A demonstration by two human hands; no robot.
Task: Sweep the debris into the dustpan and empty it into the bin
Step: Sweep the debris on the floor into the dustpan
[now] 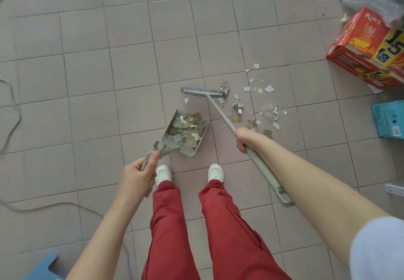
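Note:
A grey-green dustpan (172,124) rests on the tiled floor in front of my feet, holding a heap of paper scraps. My left hand (137,177) grips its long handle (162,151). My right hand (242,138) is closed around the grey broom handle (220,111). The broom head (202,92) sits on the floor beyond the dustpan's open mouth. Torn paper debris (259,107) lies scattered to the right of the broom, with one scrap (186,100) just left of the handle.
A red cardboard box (369,47) with clear plastic bags in it stands at the right. A teal packet (388,119) lies below it. Grey cables (13,109) trail along the left side. A blue stool corner (46,266) shows at bottom left.

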